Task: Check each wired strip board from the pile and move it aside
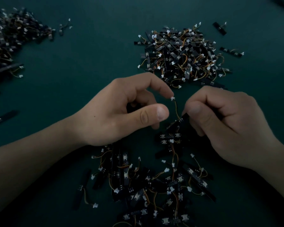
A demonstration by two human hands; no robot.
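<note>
Strip board (pixel 179 122) | R hand (pixel 228 128) pinches it | L hand (pixel 115 115) grip half-open, touches connector (pixel 172 98)

Hands: two, left hand (pixel 115 110) and right hand (pixel 228 126)
Heaps: three, far-left heap (pixel 11 35), far-right heap (pixel 184 54), near heap (pixel 146 185)
In hand: one held strip board (pixel 179 123)
Boards per heap: too many to count

Dim dark-green tabletop (pixel 92 51)

Left hand (pixel 121 110) loosely curled, index tip on plug (pixel 172 98), thumb apart. Right hand (pixel 228 125) pinches strip board (pixel 177 124), thumb against fingers.
</note>
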